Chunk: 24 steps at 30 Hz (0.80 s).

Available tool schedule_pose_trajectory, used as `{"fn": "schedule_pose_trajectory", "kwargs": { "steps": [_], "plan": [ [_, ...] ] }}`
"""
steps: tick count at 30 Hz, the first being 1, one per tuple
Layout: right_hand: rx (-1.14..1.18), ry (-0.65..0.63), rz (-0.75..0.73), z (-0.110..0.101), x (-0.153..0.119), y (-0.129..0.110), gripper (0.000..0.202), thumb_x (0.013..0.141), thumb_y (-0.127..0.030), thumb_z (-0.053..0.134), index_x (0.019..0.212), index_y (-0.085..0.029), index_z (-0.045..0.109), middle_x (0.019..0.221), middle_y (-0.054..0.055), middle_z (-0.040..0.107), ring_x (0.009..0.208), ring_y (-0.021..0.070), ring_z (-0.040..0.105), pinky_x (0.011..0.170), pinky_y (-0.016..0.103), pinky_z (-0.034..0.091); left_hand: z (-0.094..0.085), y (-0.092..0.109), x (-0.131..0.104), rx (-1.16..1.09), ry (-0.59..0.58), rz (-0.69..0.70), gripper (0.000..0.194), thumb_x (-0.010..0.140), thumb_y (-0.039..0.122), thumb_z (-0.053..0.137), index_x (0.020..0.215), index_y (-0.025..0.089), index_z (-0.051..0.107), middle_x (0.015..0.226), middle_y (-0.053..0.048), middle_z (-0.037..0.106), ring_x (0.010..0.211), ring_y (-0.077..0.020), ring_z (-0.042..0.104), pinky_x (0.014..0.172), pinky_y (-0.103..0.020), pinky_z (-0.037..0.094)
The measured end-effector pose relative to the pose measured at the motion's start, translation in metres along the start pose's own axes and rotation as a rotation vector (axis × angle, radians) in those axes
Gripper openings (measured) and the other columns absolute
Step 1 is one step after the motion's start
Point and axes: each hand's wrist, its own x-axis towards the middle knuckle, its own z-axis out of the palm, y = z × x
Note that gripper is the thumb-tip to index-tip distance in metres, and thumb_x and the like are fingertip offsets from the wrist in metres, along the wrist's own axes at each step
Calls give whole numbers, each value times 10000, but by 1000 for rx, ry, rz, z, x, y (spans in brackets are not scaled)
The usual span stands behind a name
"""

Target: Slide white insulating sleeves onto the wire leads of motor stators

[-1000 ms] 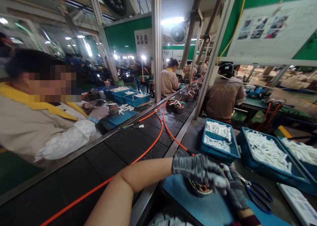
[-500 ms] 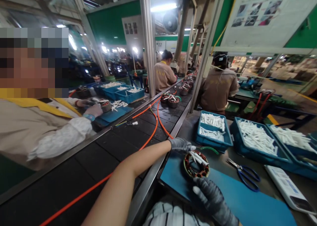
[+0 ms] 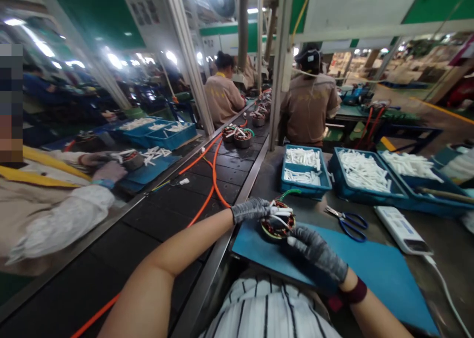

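On a blue mat [image 3: 374, 274] rests a motor stator [image 3: 269, 235], a ring with copper windings and white insulating tubes [image 3: 282, 211] on its leads. My left hand [image 3: 254, 209], in a grey glove with bare fingertips, reaches over the far left side of the ring. Its fingers are closed around the white tubes there. From the near right comes my right hand [image 3: 320, 253], gloved the same way, its fingers bent at the ring's near edge, gripping it. The inner fingers of both hands are partly hidden.
Blue bins [image 3: 365, 172] of white tubes stand behind the mat. Blue-handled scissors [image 3: 351, 224] and a white device with a cable [image 3: 402, 229] lie to the right. A conveyor [image 3: 177, 219] with orange cords runs left, carrying other stators. A co-worker's sleeve [image 3: 66, 219] is across it.
The view has swung to the right and tilted down. My right hand has come closer against the stator's edge. My left hand remains at the white tubes, which now lie differently.
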Motion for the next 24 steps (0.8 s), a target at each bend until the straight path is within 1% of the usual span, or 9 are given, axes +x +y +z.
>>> {"fn": "schedule_pose_trajectory", "kwargs": {
  "steps": [2,3,6,8,10,14,17,21,24],
  "plan": [
    [33,34,44,-8,-3,0,412,938,-445,538,1261,-212,644,1226,84,690,1111,264,647,992,435,519,1,3,6,-52,-19,-6,444,796,548,579,840,110,637,639,13,540,590,-98,440,541,-208,366],
    [31,86,68,-11,-4,3,401,938,-453,534,1223,-202,663,1164,81,716,1043,251,671,935,405,551,1,6,9,-67,-38,-4,472,768,576,607,842,112,646,652,10,553,611,-103,452,562,-209,382],
    [-74,322,96,-23,-7,16,368,906,-489,567,1044,-183,719,987,72,757,873,224,696,812,353,582,1,14,19,-27,-93,-15,546,687,648,669,803,115,666,664,3,579,641,-117,471,598,-221,407],
    [-148,450,77,-28,-7,23,348,879,-495,600,976,-185,723,955,72,759,855,225,698,820,364,576,2,17,23,-7,-108,-36,583,675,680,662,804,112,674,670,-5,594,638,-124,483,595,-227,408],
    [-161,500,54,-30,-6,27,335,877,-483,602,987,-188,715,972,71,756,882,227,700,849,381,569,2,17,24,-45,-98,-30,611,696,696,627,851,107,678,695,-18,616,645,-131,502,592,-229,408],
    [-131,528,-33,-23,0,28,338,894,-446,596,1102,-191,673,1081,71,730,987,216,677,924,389,546,3,12,21,-15,-19,29,557,763,641,583,927,117,677,786,-35,661,725,-154,547,643,-230,438],
    [-242,536,-126,-20,9,24,348,910,-404,589,1177,-189,645,1139,86,700,1045,224,647,973,408,516,3,12,19,60,23,48,470,813,569,558,896,122,672,818,-45,674,776,-168,564,681,-236,457],
    [-500,405,-263,-25,23,11,310,946,-340,526,1179,-188,662,1147,99,682,1074,247,615,996,439,484,5,16,21,134,49,48,410,831,516,545,805,119,645,759,-42,647,722,-156,540,654,-241,442],
    [-649,293,-286,-29,33,4,275,938,-324,517,1089,-181,697,1119,104,676,1052,265,600,971,451,487,6,19,23,180,58,33,381,849,476,518,784,118,632,726,-35,630,688,-147,516,633,-244,418]
  ]
}}
